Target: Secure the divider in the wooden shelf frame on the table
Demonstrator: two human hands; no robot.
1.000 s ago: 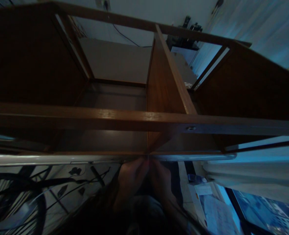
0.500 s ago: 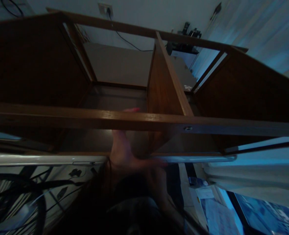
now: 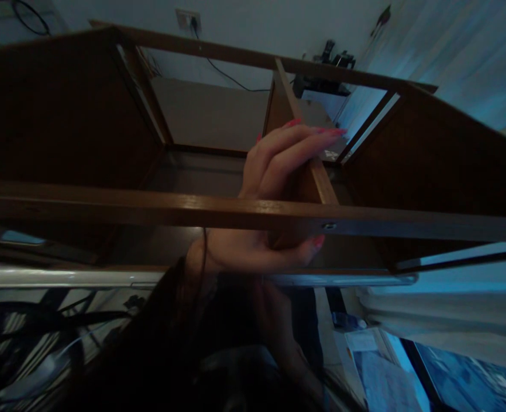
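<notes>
Evidently, the wooden divider panel point(image 3: 327, 186) is crossed at its edge by the fingers point(image 3: 296, 150) of the left hand point(image 3: 253, 180), whose thumb is spread well apart beneath them; whether the panel is firmly gripped cannot be told. The palm is partly hidden by the front rail point(image 3: 150, 207), which is seen just below those fingers, with a metal fitting point(image 3: 329, 226) set in it near the thumb tip. Contact would probably be best made with the finger pads rather than the long nails, and the wrist should be guarded from being pressed against the rail. Lower down, below the glossy bar point(image 3: 64, 278), the right hand point(image 3: 277, 313) is placed, its finger state obscured by shadow. Far to the fingers' right, a curtain point(image 3: 454, 63) is hung.
</notes>
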